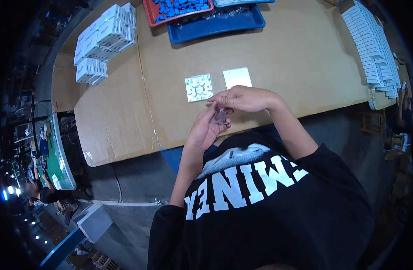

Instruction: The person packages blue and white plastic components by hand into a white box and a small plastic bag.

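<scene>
My left hand is palm up, its fingers curled around a small clear plastic bag. From the right, my right hand reaches over it, thumb and fingertips pinched together at the upper end of the bag. What the bag contains is too small to tell. Just beyond my hands, a square white frame with moulded clips lies on the cardboard-covered table. To its right is a plain white plate, its lower edge partly hidden by my right hand.
White boxes are stacked at the back left. A red tray of blue parts and a blue tray stand at the back. Rows of white boxes line the right edge. A person is at far left, another at far right.
</scene>
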{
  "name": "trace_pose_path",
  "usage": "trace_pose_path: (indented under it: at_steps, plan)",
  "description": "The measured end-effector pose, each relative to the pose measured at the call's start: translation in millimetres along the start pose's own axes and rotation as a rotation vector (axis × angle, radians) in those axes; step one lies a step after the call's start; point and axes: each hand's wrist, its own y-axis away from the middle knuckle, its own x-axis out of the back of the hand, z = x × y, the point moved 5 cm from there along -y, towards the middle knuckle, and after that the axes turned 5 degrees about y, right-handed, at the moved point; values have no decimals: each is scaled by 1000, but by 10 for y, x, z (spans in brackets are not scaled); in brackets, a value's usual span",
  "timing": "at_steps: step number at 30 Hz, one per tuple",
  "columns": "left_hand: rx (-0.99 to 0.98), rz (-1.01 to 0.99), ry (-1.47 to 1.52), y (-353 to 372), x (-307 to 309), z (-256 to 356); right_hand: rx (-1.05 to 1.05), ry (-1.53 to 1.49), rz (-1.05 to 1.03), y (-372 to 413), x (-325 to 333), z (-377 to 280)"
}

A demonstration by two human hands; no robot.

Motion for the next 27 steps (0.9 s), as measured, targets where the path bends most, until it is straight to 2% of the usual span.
trace_pose_path:
  at_steps: [1, 3, 5, 6, 7, 10, 11, 13, 14, 16, 17, 19, 21, 25, 27]
  plan:
    - [-9, -18, -7, -3, 16, 3, 0, 26, 34, 53, 62, -69]
    - [63, 13, 176, -20, 66, -36, 4, 95, 105, 138, 339, -116]
    - [89, 84, 208, -42, 173, -36, 189, 58, 264, 184, 618, -49]
    - [83, 30, 249, -70, 230, -44, 111, -16, 345, 229, 773, -49]
    - [79, -21, 289, -101, 250, -38, 120, 3, 367, 236, 929, -5]
    - [63, -93, 412, -154, 289, -30, 76, 31, 688, 267, 1604, 92]
    - [60, -108, 400, -164, 286, -25, 87, 42, 701, 247, 1792, 68]
    - [43, -72, 425, -193, 304, -16, 90, 50, 968, 234, 2293, 188]
    - [52, -109, 436, -226, 363, -32, 102, 57, 978, 163, 2527, 285]
    - [57, -152, 436, -251, 423, -46, 125, 340, 1160, 116, 2932, 296]
    - [65, -182, 447, -252, 447, -65, 134, 343, 1164, 83, 3042, 283]
    - [63, -232, 434, -245, 482, -74, 27, 558, 1241, 20, 3218, 211]
    - [85, -256, 456, -262, 494, -72, 44, 618, 1239, -98, 3344, 169]
    - [105, -254, 462, -292, 481, -63, -15, 846, 1110, -363, 3466, 214]
    - [104, -257, 464, -288, 461, -56, -121, 941, 1067, -430, 3520, 240]
